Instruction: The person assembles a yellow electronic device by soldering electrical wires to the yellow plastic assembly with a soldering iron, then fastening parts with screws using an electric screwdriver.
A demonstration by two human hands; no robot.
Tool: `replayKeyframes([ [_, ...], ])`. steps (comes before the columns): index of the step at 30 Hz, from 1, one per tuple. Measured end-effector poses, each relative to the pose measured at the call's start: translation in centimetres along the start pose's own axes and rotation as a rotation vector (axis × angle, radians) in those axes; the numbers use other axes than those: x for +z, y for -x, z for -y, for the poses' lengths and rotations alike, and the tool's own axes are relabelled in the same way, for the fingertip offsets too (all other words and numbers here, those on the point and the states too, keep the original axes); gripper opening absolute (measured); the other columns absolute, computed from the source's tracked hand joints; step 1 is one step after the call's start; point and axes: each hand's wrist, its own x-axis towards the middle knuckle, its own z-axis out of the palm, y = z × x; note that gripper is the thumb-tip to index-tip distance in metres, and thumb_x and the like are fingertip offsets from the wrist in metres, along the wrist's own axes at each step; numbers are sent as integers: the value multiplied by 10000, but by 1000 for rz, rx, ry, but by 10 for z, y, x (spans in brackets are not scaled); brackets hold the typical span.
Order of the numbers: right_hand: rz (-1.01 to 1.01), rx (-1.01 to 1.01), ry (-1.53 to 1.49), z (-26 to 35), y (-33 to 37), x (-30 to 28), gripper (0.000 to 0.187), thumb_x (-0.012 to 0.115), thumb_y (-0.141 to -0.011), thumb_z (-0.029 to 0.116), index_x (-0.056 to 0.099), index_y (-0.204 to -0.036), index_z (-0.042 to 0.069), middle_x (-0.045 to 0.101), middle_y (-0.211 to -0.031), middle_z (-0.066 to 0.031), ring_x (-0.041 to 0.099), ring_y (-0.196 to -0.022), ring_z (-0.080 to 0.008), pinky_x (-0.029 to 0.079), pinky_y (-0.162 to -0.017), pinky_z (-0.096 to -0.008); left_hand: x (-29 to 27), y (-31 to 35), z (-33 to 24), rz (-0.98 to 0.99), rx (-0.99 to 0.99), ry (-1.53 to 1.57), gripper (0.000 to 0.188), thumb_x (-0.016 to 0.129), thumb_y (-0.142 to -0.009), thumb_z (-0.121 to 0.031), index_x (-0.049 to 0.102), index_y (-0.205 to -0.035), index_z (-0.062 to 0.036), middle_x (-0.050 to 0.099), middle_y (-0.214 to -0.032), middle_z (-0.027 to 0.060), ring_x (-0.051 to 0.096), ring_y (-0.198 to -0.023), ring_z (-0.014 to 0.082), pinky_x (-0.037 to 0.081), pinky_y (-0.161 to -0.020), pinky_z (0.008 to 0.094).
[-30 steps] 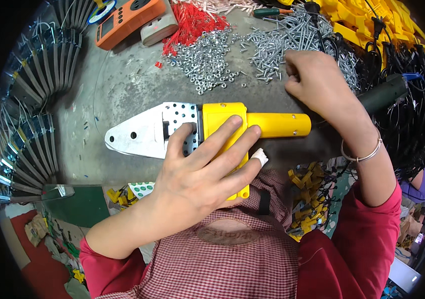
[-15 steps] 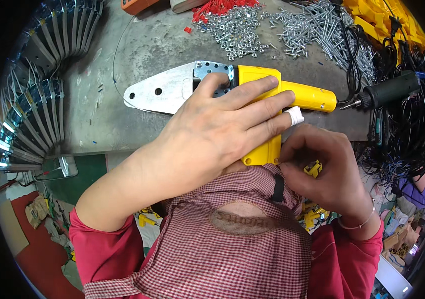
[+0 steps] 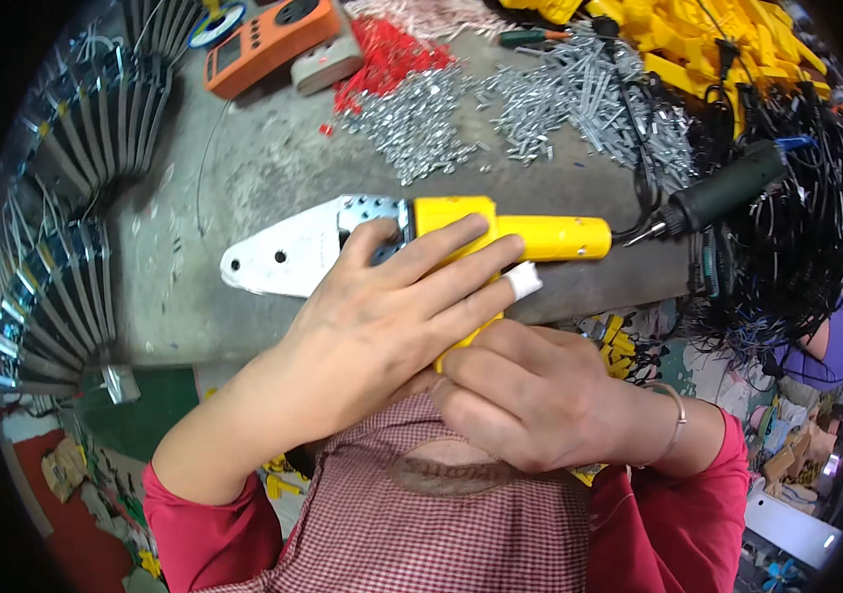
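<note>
A pipe welding iron (image 3: 560, 237) has a yellow handle and housing and a flat, pointed metal plate (image 3: 288, 259) aimed left. It lies over the bench's near edge. My left hand (image 3: 372, 311) grips the housing from above, its fingers slanting across the yellow plastic; one finger has a white wrap at the tip. My right hand (image 3: 535, 395) is closed in a pinch at the housing's near end, beside my left hand. Its fingers hide whatever is between them. A dark electric screwdriver (image 3: 728, 193) rests to the right, its bit directed toward the handle.
Nuts (image 3: 407, 124) and screws (image 3: 590, 104) lie in heaps at the back, beside red small parts (image 3: 387, 59). An orange meter-like box (image 3: 273, 44) stands behind. Yellow housings (image 3: 718, 40) and black cables (image 3: 767, 272) crowd the right. Metal plates with wires (image 3: 81, 277) line the left.
My right hand has moved left and closed in against the housing's near end. The view has shifted, showing more of the bench's back. My left hand keeps its hold on the pipe welding iron.
</note>
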Motion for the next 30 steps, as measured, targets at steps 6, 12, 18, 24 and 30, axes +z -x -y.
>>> replayKeyframes([
  [6,-4,-31,25,-8,11,-2,154,632,-696,202,597,-789,85,540,-825,-34,562,-819,-174,482,-633,-281,-10,-3,-3,54,1,6,628,717,-679,-244,557,-1279,-148,423,-1477,6,395,-1349,245,361,-940,504],
  [12,-157,229,258,-79,28,-42,169,653,-746,145,645,-899,74,598,-840,-73,603,-780,-224,502,-657,-365,-13,-6,1,84,11,59,817,620,-716,-654,516,-1348,-147,459,-1450,35,442,-1293,275,335,-944,473],
  [18,239,615,757,-154,19,-64,95,629,-765,82,643,-843,30,624,-848,-117,660,-796,-303,546,-663,-394,-4,-17,-3,-99,21,-4,661,715,-708,-452,585,-1279,-145,600,-1286,15,548,-1168,259,366,-865,433],
  [24,371,631,796,-159,10,-58,102,623,-752,71,645,-844,34,655,-869,-116,678,-772,-283,552,-652,-388,6,-44,-3,-359,80,-56,394,668,-688,-64,658,-1080,-26,614,-868,62,575,-698,212,489,-604,313],
  [30,-88,645,173,-151,11,-73,97,604,-800,82,584,-865,12,619,-753,-89,617,-634,-196,507,-585,-310,-1,-48,-7,-343,55,-98,417,643,-696,-39,647,-1112,-8,641,-1014,124,605,-721,219,519,-615,308],
])
